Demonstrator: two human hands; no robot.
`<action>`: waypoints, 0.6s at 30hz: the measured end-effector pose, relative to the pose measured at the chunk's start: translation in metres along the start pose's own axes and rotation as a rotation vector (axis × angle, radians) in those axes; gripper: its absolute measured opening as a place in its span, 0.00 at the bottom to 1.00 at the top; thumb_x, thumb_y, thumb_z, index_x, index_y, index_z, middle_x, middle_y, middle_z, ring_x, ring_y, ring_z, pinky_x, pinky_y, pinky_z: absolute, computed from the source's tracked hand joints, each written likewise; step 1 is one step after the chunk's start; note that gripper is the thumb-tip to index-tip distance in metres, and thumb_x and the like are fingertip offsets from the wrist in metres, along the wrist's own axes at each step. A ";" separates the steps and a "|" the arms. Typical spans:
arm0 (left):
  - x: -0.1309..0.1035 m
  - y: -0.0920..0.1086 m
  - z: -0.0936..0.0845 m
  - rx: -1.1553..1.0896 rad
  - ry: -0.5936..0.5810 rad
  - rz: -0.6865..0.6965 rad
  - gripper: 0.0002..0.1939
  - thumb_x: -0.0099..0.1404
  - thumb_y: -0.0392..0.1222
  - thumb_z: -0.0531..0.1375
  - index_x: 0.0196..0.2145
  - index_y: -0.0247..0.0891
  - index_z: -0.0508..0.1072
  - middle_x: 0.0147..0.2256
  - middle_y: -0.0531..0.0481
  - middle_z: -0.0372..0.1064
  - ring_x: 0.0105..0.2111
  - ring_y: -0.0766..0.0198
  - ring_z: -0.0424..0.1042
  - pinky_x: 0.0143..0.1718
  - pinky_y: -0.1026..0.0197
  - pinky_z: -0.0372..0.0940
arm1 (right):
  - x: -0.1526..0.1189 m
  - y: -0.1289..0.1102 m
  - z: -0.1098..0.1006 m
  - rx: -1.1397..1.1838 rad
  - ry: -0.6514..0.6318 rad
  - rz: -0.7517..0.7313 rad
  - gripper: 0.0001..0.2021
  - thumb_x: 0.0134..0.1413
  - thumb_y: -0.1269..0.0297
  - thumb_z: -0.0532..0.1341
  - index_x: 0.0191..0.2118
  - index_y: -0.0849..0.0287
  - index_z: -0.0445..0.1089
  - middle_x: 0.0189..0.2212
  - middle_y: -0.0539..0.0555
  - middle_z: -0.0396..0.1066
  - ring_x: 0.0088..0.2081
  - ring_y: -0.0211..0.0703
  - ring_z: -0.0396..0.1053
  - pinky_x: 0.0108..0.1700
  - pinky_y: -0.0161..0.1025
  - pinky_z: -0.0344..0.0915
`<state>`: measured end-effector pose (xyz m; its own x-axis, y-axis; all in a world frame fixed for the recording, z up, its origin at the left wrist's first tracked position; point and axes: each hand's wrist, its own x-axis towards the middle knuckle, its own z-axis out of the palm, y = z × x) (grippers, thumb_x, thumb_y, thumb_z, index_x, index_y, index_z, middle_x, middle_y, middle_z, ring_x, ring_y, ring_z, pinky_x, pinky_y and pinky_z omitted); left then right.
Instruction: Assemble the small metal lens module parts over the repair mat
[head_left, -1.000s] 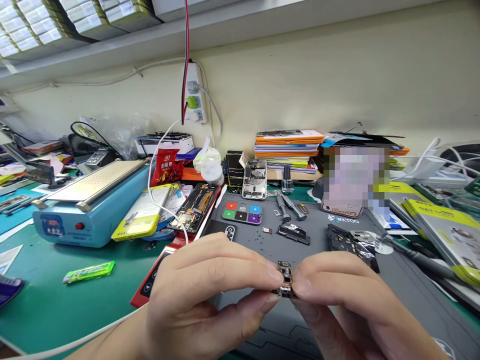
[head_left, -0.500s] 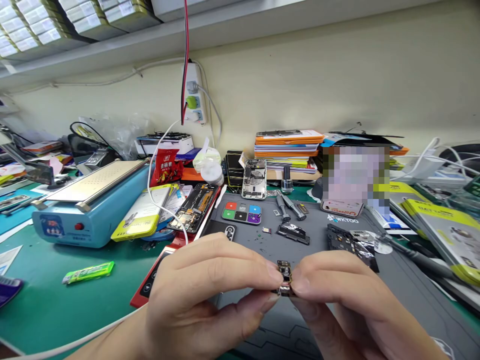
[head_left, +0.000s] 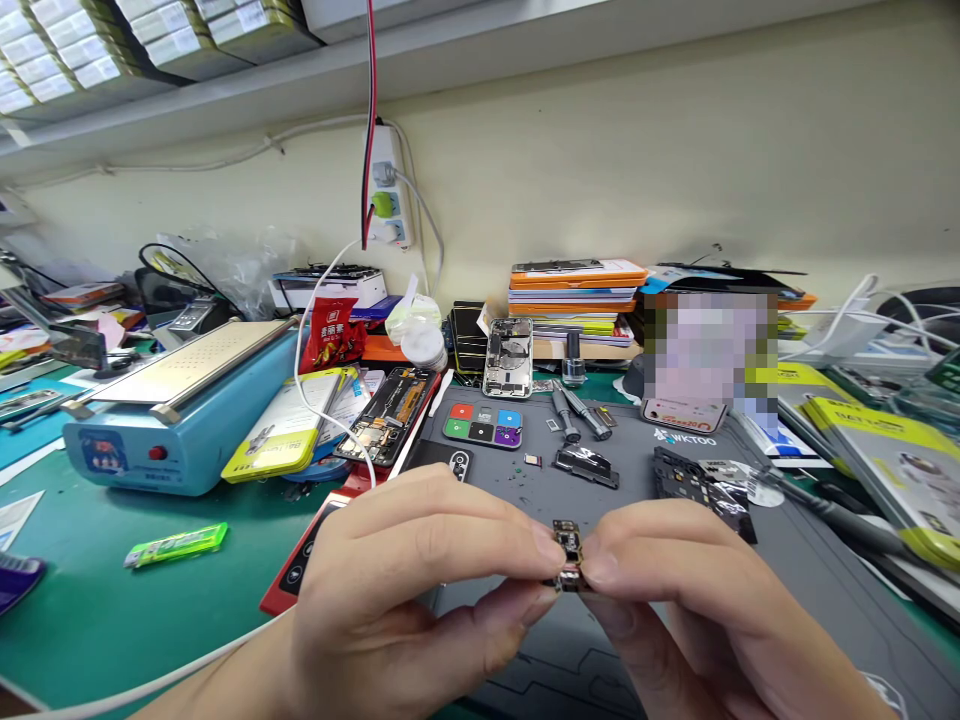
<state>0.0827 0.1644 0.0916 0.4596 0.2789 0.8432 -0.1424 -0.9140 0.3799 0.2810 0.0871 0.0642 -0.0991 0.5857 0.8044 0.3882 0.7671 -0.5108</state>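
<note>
Over the grey mat point(head_left: 795, 550), the left hand point(head_left: 405, 590) is nearly closed, thumb and index finger pinching one edge of a small circuit part. The right hand point(head_left: 697, 570), similarly curled, grips the opposite edge, and the small circuit part point(head_left: 568, 545) sits between both sets of fingertips.

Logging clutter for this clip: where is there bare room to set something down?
Green tabletop is bare between the lime packet, red device and white cable; so is the gray mat right of the right hand. Crowded: wall side, around the opened phones and orange stack.
</note>
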 end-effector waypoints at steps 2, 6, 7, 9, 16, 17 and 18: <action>0.000 0.000 0.000 0.007 -0.005 0.005 0.07 0.67 0.26 0.68 0.43 0.27 0.79 0.38 0.44 0.84 0.38 0.66 0.83 0.42 0.68 0.76 | 0.001 -0.001 0.001 0.002 0.005 0.009 0.23 0.57 0.88 0.61 0.51 0.55 0.73 0.41 0.48 0.74 0.44 0.35 0.73 0.47 0.26 0.73; 0.001 0.000 0.000 0.008 -0.004 0.006 0.06 0.68 0.28 0.67 0.43 0.27 0.79 0.36 0.44 0.83 0.37 0.67 0.82 0.41 0.68 0.76 | 0.000 -0.003 0.004 0.001 0.062 0.079 0.21 0.60 0.88 0.60 0.49 0.55 0.72 0.40 0.48 0.73 0.43 0.34 0.72 0.47 0.27 0.73; 0.001 0.000 0.000 0.005 -0.005 0.003 0.06 0.68 0.28 0.67 0.43 0.27 0.79 0.36 0.44 0.83 0.37 0.67 0.82 0.40 0.68 0.76 | 0.000 -0.004 0.005 -0.002 0.070 0.091 0.21 0.60 0.88 0.59 0.49 0.55 0.72 0.40 0.48 0.73 0.43 0.34 0.72 0.48 0.26 0.73; 0.001 -0.001 0.000 0.004 -0.008 0.001 0.05 0.68 0.28 0.67 0.43 0.26 0.79 0.36 0.44 0.83 0.37 0.66 0.83 0.41 0.68 0.76 | -0.001 -0.004 0.005 -0.016 0.065 0.085 0.20 0.60 0.88 0.59 0.49 0.55 0.72 0.40 0.48 0.73 0.43 0.34 0.72 0.48 0.27 0.73; 0.000 -0.002 0.001 -0.001 -0.002 0.007 0.05 0.68 0.29 0.67 0.43 0.27 0.79 0.37 0.44 0.83 0.37 0.66 0.83 0.41 0.68 0.76 | -0.001 -0.006 0.003 -0.039 0.051 0.084 0.19 0.61 0.85 0.61 0.50 0.55 0.72 0.40 0.48 0.74 0.43 0.34 0.73 0.48 0.26 0.73; 0.000 -0.001 0.001 0.001 0.000 0.007 0.06 0.68 0.29 0.67 0.43 0.27 0.79 0.37 0.44 0.83 0.37 0.66 0.83 0.40 0.67 0.76 | -0.001 -0.007 0.003 -0.042 0.052 0.095 0.19 0.61 0.85 0.61 0.50 0.54 0.72 0.40 0.48 0.74 0.43 0.34 0.73 0.48 0.26 0.73; 0.001 -0.001 0.001 0.004 -0.002 0.007 0.06 0.68 0.29 0.67 0.43 0.28 0.79 0.37 0.44 0.83 0.37 0.66 0.83 0.40 0.67 0.76 | 0.000 -0.008 0.003 -0.041 0.051 0.103 0.19 0.61 0.85 0.61 0.50 0.54 0.72 0.40 0.48 0.74 0.43 0.34 0.73 0.48 0.26 0.73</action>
<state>0.0838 0.1657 0.0915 0.4602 0.2717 0.8452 -0.1425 -0.9171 0.3724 0.2748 0.0814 0.0672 -0.0103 0.6464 0.7629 0.4310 0.6913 -0.5799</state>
